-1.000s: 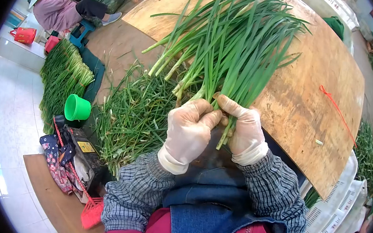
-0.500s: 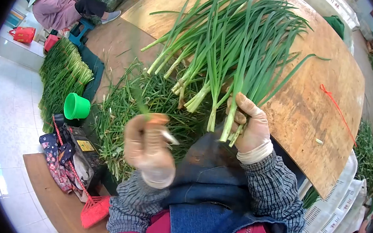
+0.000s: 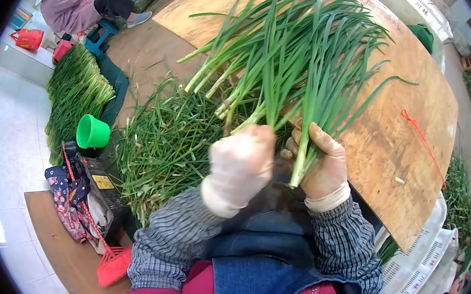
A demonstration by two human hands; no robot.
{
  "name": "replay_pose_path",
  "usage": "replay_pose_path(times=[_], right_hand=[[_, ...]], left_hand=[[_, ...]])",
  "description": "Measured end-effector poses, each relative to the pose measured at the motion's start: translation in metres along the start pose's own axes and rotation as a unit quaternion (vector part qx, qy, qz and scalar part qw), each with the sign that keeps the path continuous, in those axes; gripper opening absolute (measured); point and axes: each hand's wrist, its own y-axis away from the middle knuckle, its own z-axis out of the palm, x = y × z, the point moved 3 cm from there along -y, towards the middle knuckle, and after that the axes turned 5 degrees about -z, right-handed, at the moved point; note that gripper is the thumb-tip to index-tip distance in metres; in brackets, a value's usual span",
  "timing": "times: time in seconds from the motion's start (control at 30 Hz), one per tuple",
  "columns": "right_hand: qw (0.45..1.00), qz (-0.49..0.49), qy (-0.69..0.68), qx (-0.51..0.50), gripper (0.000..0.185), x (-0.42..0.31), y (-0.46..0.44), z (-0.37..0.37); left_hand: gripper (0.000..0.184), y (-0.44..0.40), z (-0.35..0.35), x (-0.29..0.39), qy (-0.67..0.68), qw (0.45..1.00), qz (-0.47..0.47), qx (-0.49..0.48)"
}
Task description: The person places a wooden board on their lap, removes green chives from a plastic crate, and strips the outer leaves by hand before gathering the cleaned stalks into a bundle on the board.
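Garlic chives [image 3: 289, 56], long flat green leaves with pale stalk ends, lie in a loose heap on the wooden board. My right hand [image 3: 324, 164], in a pale thin glove, is closed around the lower stalks of a few of them, their cut ends poking out below the fingers. Just left of it, my left hand [image 3: 242, 162], gloved too and slightly blurred, is closed at the base of the neighbouring stalks. Its back faces me, so its fingertips are hidden.
A pile of leaf trimmings [image 3: 161, 151] lies left of the board [image 3: 398, 162]. Beyond are a green bucket [image 3: 93, 132], stacked chive bundles [image 3: 76, 92] and a red brush [image 3: 113, 265]. A seated person [image 3: 73, 9] is at upper left. A red string [image 3: 423, 145] lies on the board.
My left hand has moved right and up from over the trimmings to the chive stalks beside my right hand. A blurred green leaf and an orange band seen at that hand no longer show.
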Motion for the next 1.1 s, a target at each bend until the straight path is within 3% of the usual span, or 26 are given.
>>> replay_pose_path(times=[0.03, 0.1, 0.17, 0.23, 0.3, 0.33, 0.37, 0.43, 0.5, 0.57, 0.6, 0.73, 0.77, 0.83, 0.9, 1.0, 1.03, 1.1], right_hand=[[1.0, -0.005, 0.005, -0.006, 0.017, -0.004, 0.001, 0.001], [1.0, -0.014, 0.01, -0.016, 0.019, -0.013, 0.005, 0.0], [1.0, -0.003, -0.01, -0.019, 0.021, -0.014, 0.004, 0.001], [1.0, 0.02, -0.005, 0.024, 0.021, -0.013, 0.005, 0.01], [0.999, 0.033, -0.008, 0.023, 0.021, -0.008, 0.002, 0.01], [0.999, 0.04, -0.021, 0.007, 0.021, -0.006, 0.0, 0.005], [0.998, 0.047, -0.032, -0.01, 0.021, -0.005, -0.001, 0.004], [0.998, 0.057, -0.024, 0.011, 0.021, -0.003, -0.001, 0.007], [0.998, 0.061, -0.002, -0.004, 0.02, -0.004, -0.002, 0.006], [0.998, 0.053, 0.037, 0.008, 0.02, -0.001, 0.001, 0.008], [0.997, 0.055, 0.049, 0.014, 0.02, 0.0, 0.002, 0.008], [0.994, 0.047, 0.089, 0.051, 0.02, 0.008, 0.008, 0.01], [0.991, 0.041, 0.104, 0.069, 0.021, 0.01, 0.01, 0.013], [0.988, 0.014, 0.142, 0.055, 0.023, 0.01, 0.012, 0.017], [0.987, 0.004, 0.153, 0.046, 0.025, 0.012, 0.011, 0.019], [0.994, 0.026, 0.104, 0.011, 0.027, 0.004, 0.011, 0.007], [0.997, 0.041, 0.06, 0.008, 0.028, 0.002, 0.01, 0.005], [0.998, 0.049, 0.026, -0.003, 0.03, 0.001, 0.008, 0.007]], left_hand=[[0.013, 0.004, -0.009, -0.007, 0.034, 0.998, 0.019, 0.05], [0.01, 0.03, -0.047, -0.028, 0.038, 0.975, -0.143, 0.168], [0.011, 0.064, -0.078, -0.063, 0.116, 0.906, -0.295, 0.282], [0.012, 0.106, -0.102, -0.111, -0.027, 0.889, -0.41, 0.202], [0.011, 0.103, -0.105, -0.103, -0.313, 0.916, -0.243, 0.066], [0.012, 0.106, -0.099, -0.098, -0.275, 0.921, -0.271, 0.048], [0.014, 0.094, -0.092, -0.084, -0.229, 0.95, -0.197, 0.077], [0.016, 0.064, -0.074, -0.057, -0.084, 0.975, -0.202, 0.048], [0.017, 0.045, -0.049, -0.043, 0.116, 0.927, -0.349, -0.072], [0.017, 0.042, -0.022, -0.035, 0.25, 0.878, -0.393, -0.11], [0.017, 0.037, -0.02, -0.021, 0.32, 0.821, -0.459, -0.114], [0.013, 0.038, -0.009, 0.001, 0.347, 0.87, -0.347, -0.046], [0.015, 0.04, -0.003, 0.002, 0.328, 0.895, -0.3, -0.042], [0.019, 0.033, -0.001, 0.016, 0.228, 0.967, -0.113, -0.001], [0.016, 0.027, -0.006, 0.026, 0.2, 0.978, -0.039, -0.046], [0.012, 0.026, -0.015, -0.001, 0.262, 0.962, -0.075, 0.026], [0.013, 0.032, -0.021, -0.014, 0.339, 0.9, -0.274, 0.0], [0.016, 0.031, -0.025, -0.02, 0.344, 0.835, -0.42, -0.087]])
